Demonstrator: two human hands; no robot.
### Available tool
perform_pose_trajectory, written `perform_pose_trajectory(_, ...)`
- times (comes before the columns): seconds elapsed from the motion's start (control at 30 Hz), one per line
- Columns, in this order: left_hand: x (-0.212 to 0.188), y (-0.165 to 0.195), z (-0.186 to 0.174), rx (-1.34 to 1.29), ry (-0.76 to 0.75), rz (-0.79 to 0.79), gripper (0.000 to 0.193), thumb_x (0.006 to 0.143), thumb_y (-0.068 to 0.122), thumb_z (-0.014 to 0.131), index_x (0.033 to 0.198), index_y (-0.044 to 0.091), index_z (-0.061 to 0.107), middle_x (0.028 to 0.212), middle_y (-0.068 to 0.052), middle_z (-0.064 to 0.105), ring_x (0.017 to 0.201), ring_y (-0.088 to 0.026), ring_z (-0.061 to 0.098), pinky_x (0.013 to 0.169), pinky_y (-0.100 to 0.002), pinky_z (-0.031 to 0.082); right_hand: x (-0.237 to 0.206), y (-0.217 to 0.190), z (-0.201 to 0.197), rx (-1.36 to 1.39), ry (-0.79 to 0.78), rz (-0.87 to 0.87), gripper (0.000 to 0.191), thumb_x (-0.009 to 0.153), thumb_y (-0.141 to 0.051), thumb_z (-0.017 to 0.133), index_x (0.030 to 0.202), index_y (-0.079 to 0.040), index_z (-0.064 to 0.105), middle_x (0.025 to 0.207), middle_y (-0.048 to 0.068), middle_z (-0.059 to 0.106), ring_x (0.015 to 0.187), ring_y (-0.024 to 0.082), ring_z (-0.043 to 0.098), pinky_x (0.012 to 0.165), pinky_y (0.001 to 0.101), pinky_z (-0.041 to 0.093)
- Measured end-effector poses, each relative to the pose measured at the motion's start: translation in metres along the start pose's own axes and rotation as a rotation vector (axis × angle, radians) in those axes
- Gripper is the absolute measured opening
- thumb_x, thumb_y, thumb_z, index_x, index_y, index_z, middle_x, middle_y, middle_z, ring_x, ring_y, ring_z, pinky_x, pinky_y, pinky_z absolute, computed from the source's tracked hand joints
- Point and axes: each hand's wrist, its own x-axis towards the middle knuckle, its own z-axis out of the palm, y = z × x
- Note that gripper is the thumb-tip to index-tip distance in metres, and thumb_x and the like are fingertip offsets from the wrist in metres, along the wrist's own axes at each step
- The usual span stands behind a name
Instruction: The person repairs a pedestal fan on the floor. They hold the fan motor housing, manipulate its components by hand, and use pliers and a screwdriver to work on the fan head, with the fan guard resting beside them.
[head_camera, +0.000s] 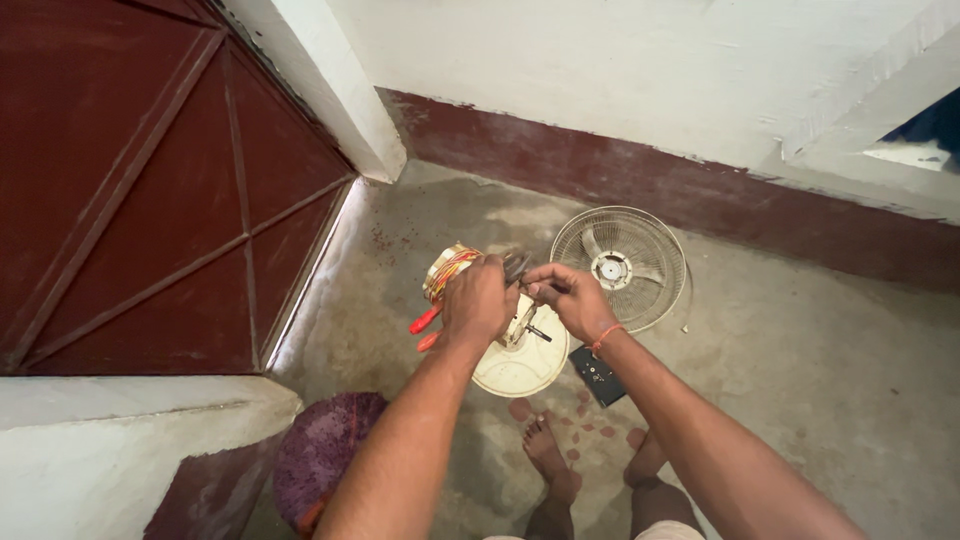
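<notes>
At the far left a dark red panelled door (150, 190) is seen, and near it, at the lower left, a purple round cushion or stool top (320, 455) rests on the concrete floor (830, 370).

In the middle of the view a fan motor (450, 270) — copper windings with red and yellow wires showing — is held up off the floor, seemingly so that both hands can work on it at once. The left hand (478, 300) is closed over the motor body, fingers curled tight around it, and a pair of red-handled pliers (425, 328) appears to be gripped in the same fist, the handles sticking out to the lower left; whether the pliers' tip bites on anything cannot be told. Below the motor its cream-coloured round housing (520, 365) is seen, open side up like a shallow bowl, with the motor shaft (538, 332) rising from it; what else lies inside is hidden by the hands.

The right hand (570, 298) is pressed shut around a small dark part or tool at the motor's top — what it is cannot be made out. An orange thread is worn at that wrist.

To the right, a wire fan guard (620, 265) lies flat on the floor, set aside just beyond the hands. A small black rectangular object (597, 376) lies near the bare feet.
</notes>
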Motion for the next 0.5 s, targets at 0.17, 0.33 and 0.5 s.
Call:
perform_pose_trajectory(0.17, -0.001, 0.002, 0.001, 0.004, 0.015, 0.015, 0.041, 0.085, 0.024, 0.075, 0.117, 0.002, 0.064, 0.115, -0.018, 0.069, 0.107, -0.037, 0.067, 0.092, -0.049, 0.052, -0.002, 0.004, 0.000, 0.022, 0.028, 0.008, 0.015, 0.095, -0.006, 0.068, 0.109, -0.001, 0.072, 0.094, 0.004, 0.076, 0.083, 0.010, 0.066, 0.076, 0.0248, 0.054)
perform_pose_trajectory(0.33, -0.002, 0.000, 0.001, -0.040, 0.076, 0.062, 0.044, 0.084, 0.023, 0.076, 0.121, 0.001, 0.064, 0.113, -0.019, 0.069, 0.105, -0.038, 0.068, 0.090, -0.049, 0.052, -0.008, 0.006, 0.005, -0.028, 0.120, 0.051, 0.016, 0.094, -0.013, 0.074, 0.104, -0.001, 0.077, 0.088, 0.004, 0.074, 0.077, 0.010, 0.062, 0.069, 0.0251, 0.052)
perform_pose_trajectory(0.5, -0.001, 0.001, 0.003, -0.009, 0.053, 0.053, 0.043, 0.084, 0.024, 0.075, 0.119, 0.001, 0.064, 0.111, -0.019, 0.069, 0.104, -0.037, 0.068, 0.090, -0.049, 0.052, -0.014, 0.000, 0.011, -0.089, 0.167, 0.029, 0.019, 0.091, -0.015, 0.075, 0.104, -0.002, 0.078, 0.091, 0.002, 0.078, 0.081, 0.007, 0.068, 0.074, 0.0245, 0.055)
